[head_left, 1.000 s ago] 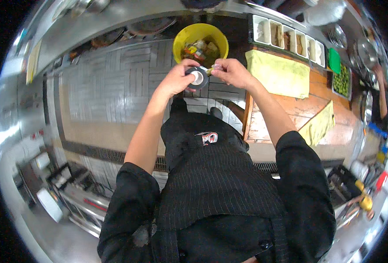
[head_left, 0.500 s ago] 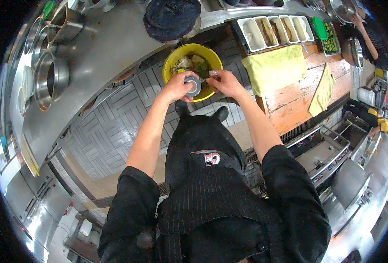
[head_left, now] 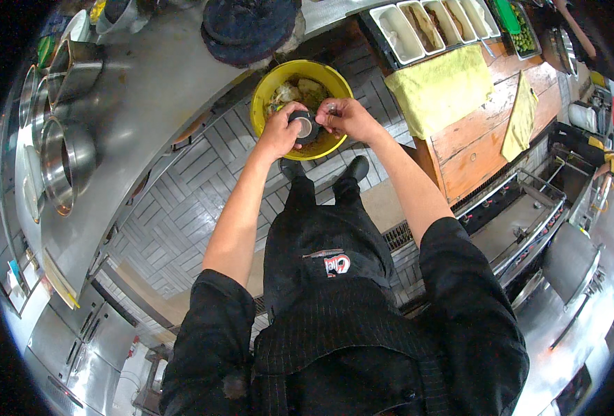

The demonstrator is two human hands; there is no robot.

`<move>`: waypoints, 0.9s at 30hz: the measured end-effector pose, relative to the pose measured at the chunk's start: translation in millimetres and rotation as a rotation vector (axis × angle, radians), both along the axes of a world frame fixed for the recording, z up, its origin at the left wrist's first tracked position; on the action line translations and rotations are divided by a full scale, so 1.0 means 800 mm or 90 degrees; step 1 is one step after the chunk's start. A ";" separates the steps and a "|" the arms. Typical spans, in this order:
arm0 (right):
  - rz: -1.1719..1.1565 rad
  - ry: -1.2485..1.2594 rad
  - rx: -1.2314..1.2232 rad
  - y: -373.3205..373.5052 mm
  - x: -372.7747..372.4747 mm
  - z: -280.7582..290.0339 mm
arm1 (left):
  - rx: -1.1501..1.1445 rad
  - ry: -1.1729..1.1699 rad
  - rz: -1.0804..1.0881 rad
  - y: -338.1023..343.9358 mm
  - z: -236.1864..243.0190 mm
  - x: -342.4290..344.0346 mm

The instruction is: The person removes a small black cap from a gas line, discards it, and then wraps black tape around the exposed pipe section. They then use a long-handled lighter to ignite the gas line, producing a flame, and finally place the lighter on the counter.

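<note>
My left hand [head_left: 279,130] grips a black roll [head_left: 307,134] with a pale inner ring, which looks like tape. My right hand [head_left: 350,122], just beside it, pinches a small, pale crumpled piece [head_left: 331,109], too small to identify. Both hands are over a yellow bucket [head_left: 258,105] of mixed scraps standing on the tiled floor [head_left: 182,229] above my shoes.
At left runs a steel counter [head_left: 140,69] with pots [head_left: 71,159] and a dark cap-like object [head_left: 248,28]. At right, a wooden table [head_left: 452,166] bears yellow cloths [head_left: 435,90] and white containers [head_left: 393,38]. Another person's arm [head_left: 584,38] shows top right, beyond steel equipment [head_left: 522,215].
The view has swung, bringing the left counter and pots into sight. My hands remain together above the bucket; the roll has turned slightly between them.
</note>
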State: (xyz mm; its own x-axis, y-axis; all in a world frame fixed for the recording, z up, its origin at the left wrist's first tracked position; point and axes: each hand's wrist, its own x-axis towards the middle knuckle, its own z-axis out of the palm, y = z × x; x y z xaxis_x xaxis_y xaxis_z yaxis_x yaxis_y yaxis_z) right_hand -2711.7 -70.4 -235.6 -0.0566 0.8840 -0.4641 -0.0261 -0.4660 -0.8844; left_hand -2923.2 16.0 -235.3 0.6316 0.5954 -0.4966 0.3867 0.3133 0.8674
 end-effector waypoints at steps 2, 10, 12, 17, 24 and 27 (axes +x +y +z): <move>-0.065 0.034 -0.027 -0.004 0.002 -0.008 | -0.037 0.002 0.038 -0.001 -0.003 0.001; -0.147 0.226 0.028 -0.004 -0.024 -0.053 | -0.198 -0.197 0.126 -0.001 -0.030 -0.002; -0.174 0.201 0.007 -0.006 -0.024 -0.059 | -0.282 -0.236 0.153 -0.006 -0.035 -0.011; -0.329 0.236 -0.027 -0.028 -0.018 -0.056 | -0.358 -0.371 0.257 0.006 -0.041 -0.036; -0.229 -0.044 0.061 -0.011 -0.026 -0.077 | -0.316 -0.379 0.176 -0.004 -0.046 -0.025; -0.128 -0.298 0.110 0.009 -0.027 -0.083 | -0.403 -0.398 0.204 -0.010 -0.045 -0.028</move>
State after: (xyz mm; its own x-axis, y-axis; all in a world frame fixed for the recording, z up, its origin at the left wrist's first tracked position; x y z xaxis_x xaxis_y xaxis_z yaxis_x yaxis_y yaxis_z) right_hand -2733.6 -63.4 -302.1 0.3003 0.9216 -0.2460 0.3153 -0.3394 -0.8862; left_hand -2945.9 7.6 -271.5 0.7454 0.5228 -0.4136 -0.2770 0.8073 0.5211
